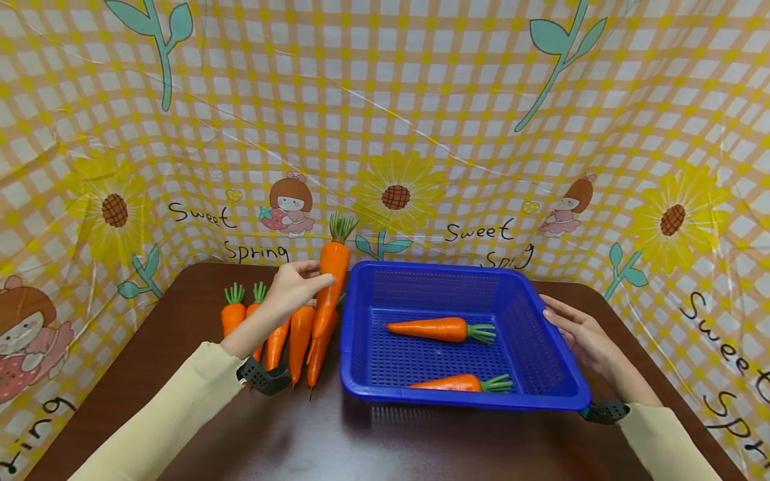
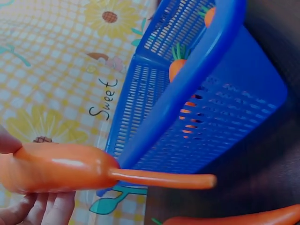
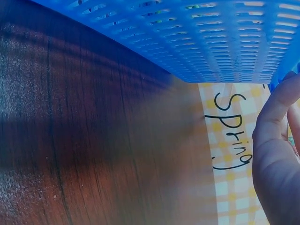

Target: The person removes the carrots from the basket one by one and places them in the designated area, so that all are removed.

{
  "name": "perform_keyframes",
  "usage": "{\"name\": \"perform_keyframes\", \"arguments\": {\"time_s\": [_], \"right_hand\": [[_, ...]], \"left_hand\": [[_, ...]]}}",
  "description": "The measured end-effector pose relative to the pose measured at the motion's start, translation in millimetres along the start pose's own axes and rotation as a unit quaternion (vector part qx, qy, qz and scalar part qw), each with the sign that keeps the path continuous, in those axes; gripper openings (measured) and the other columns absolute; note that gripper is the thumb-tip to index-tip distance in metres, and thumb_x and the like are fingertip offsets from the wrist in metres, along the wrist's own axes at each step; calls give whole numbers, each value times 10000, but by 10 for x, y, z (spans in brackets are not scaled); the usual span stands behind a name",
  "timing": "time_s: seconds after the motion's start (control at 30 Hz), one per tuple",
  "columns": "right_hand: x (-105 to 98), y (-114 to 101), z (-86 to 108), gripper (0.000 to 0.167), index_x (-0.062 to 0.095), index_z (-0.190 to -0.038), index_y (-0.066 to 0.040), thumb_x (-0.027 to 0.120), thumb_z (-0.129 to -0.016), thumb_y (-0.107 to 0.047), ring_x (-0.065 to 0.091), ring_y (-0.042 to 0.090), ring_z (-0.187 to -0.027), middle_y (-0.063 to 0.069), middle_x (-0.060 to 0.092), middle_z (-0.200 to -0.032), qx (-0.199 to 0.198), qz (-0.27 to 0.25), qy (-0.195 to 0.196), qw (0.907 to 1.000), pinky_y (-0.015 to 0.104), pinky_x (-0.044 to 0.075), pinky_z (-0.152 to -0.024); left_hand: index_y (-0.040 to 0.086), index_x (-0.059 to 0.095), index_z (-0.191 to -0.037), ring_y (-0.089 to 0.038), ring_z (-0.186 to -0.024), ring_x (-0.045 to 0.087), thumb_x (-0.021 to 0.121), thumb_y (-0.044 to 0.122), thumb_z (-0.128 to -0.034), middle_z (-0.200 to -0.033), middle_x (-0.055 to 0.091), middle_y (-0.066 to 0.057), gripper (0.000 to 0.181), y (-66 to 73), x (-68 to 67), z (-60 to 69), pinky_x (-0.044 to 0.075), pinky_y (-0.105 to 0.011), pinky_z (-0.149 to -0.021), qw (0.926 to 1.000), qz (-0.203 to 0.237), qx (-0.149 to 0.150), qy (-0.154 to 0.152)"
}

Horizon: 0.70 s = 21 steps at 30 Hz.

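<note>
My left hand (image 1: 295,288) grips an orange carrot (image 1: 333,264) between thumb and fingers, just left of a blue basket (image 1: 433,399). This carrot stands nearly upright, its green top uppermost. In the left wrist view the carrot's thin tip (image 2: 187,180) points right, by the basket wall. My right hand (image 1: 582,334) holds the basket's right rim; its fingers are partly cut off in the right wrist view. Inside the basket lie a carrot (image 1: 433,329) at the middle and another carrot (image 1: 451,383) near the front, partly hidden by the rim.
Several more carrots (image 1: 299,344) lie side by side on the dark brown table (image 1: 289,434), left of the basket and partly under my left forearm. A yellow checked cloth (image 1: 421,87) with flower prints rises behind the table and along both sides.
</note>
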State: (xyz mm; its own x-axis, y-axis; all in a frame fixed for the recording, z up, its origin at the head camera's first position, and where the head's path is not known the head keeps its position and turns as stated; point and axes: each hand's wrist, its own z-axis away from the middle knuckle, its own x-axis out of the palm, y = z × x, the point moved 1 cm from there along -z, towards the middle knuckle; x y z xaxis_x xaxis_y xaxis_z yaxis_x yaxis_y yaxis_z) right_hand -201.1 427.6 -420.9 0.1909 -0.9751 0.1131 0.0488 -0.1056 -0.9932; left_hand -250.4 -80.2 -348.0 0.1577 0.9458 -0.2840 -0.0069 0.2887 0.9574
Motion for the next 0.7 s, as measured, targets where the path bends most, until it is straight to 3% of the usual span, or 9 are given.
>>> {"name": "perform_keyframes", "arguments": {"time_s": [0.4, 0.7], "right_hand": [[-26, -15, -40, 372, 615, -1267, -315, 426, -1026, -105, 691, 62, -932, -122, 706, -1106, 43, 35, -66, 10000, 234, 577, -733], [-26, -14, -82, 368, 645, -1229, -326, 433, -1023, -108, 702, 79, -903, -110, 718, -1079, 95, -29, -2, 10000, 239, 582, -716]], "left_hand": [[-15, 461, -1392, -344, -1248, 511, 636, 196, -862, -1365, 489, -225, 596, -259, -103, 39, 570, -434, -849, 9983, 488, -112, 306], [-10, 449, -1401, -341, -1246, 518, 638, 203, -872, -1378, 484, -224, 601, -417, -148, 81, 553, -457, -883, 9975, 511, -233, 439]]}}
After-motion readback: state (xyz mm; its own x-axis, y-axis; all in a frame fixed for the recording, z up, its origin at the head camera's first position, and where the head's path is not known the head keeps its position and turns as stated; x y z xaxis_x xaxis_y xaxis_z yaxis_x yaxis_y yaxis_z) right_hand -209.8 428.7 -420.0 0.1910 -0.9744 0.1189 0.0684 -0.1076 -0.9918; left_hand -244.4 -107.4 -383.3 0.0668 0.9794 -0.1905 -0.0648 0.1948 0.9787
